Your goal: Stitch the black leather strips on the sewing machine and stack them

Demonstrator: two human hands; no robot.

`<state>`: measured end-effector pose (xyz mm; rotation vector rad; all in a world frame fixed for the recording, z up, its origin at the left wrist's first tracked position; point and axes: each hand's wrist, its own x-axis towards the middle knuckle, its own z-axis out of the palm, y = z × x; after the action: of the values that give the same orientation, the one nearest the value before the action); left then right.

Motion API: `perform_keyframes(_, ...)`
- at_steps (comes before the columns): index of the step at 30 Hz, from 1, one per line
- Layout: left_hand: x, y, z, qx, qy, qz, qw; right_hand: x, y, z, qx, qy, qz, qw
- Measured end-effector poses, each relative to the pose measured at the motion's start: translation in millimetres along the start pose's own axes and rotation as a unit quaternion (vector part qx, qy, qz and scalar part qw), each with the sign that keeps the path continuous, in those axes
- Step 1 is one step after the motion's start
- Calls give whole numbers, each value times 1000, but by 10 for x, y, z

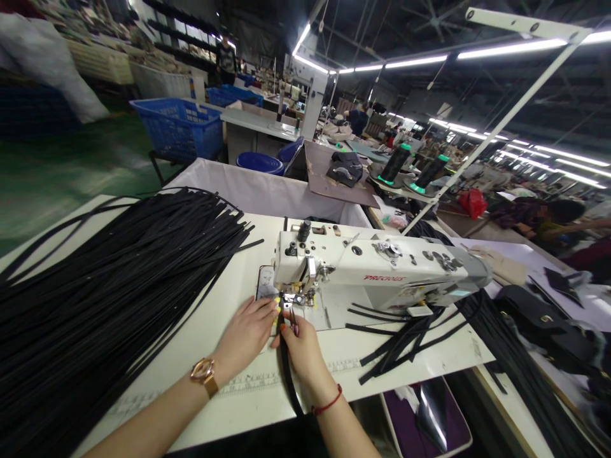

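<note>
A narrow black strap (289, 375) runs from the front table edge up under the presser foot of a white sewing machine (344, 261). My left hand (249, 332), wearing a gold watch, lies flat beside the foot, its fingertips touching the strap's left side. Just below the needle area, my right hand (301, 346) is closed on the strap, thumb on top. Small dark-bladed snips (293, 320) are also tucked in that hand, partly hidden by its fingers. A picture card or phone (266, 283) lies left of the foot.
A large pile of black straps (128, 286) covers the table's left side. More straps (405, 340) lie to the right under the machine arm. Behind are a pale cloth-lined bin (248, 194), a blue basket (181, 127) and black thread cones (395, 164).
</note>
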<state>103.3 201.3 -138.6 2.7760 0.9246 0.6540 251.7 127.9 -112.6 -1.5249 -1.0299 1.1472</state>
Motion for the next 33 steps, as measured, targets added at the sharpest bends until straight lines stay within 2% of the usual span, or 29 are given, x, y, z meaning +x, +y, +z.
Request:
perform_keyframes(4,-1,19,-22,5,-4,1,1000,-235,-51,-55,-21,-23,5,999)
perform_keyframes(8,7,37,-43,15,-13,2,1000,-354,-93,-81,-32,-30,-7,999)
perform_keyframes(28,12,88,-103,1,-6,-4,1000,-392,-101,-96,-47,-38,-4,998)
perform_keyframes(31,74,15,-176,1,-13,7,1000,-390,-106,-96,-49,-48,-1,998)
perform_keyframes(33,220,-126,-233,2,-16,6,1000,-397,-111,-99,-54,-55,4,997)
